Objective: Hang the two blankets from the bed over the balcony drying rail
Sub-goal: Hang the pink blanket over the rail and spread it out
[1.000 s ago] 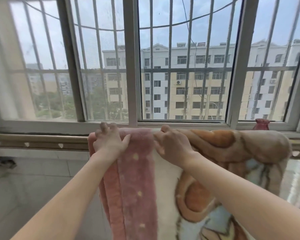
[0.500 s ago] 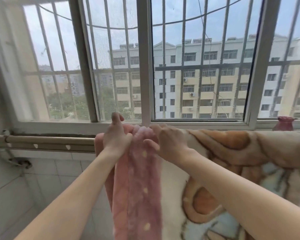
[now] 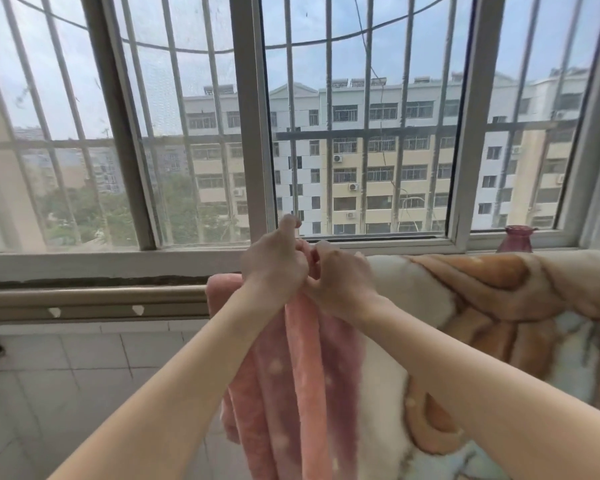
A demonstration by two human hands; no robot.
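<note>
A pink blanket with pale dots (image 3: 302,386) hangs in bunched folds over the beige drying rail (image 3: 94,301) below the window. Right of it a cream, orange and brown patterned blanket (image 3: 492,299) is draped over the same rail. My left hand (image 3: 274,261) and my right hand (image 3: 340,278) sit close together at the top of the pink blanket, fingers curled into its gathered fold at rail height. The fabric under my hands is mostly hidden by them.
A dark pink glass vase (image 3: 516,239) stands on the window sill (image 3: 101,263) at the right. Barred windows (image 3: 253,133) rise directly behind the rail. The rail's left stretch is bare, with white tiled wall (image 3: 66,368) beneath.
My hands have drawn together, bunching the pink blanket's top into a narrow fold and lifting it slightly. The view has shifted left and up.
</note>
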